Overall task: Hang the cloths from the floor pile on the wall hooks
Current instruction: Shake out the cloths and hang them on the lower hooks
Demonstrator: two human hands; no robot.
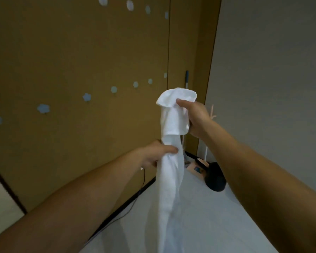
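A white cloth (pixel 171 170) hung in front of the brown wall (pixel 80 52), its top bunched and folded over and its long tail dropping toward the pale floor (pixel 199 207) at the wall's foot. The right hand (pixel 195 117) pinched the folded top between thumb and curled fingers, while the left hand (pixel 153 154), lower down, gripped the twisted middle. Pale flower-shaped hooks (pixel 43 108) ran in a row across the wall, none touching the cloth.

Open air btwn cloth (pixel 171 170) & wall hooks (pixel 86 97) (pole (pixel 187 79) in corner behind)
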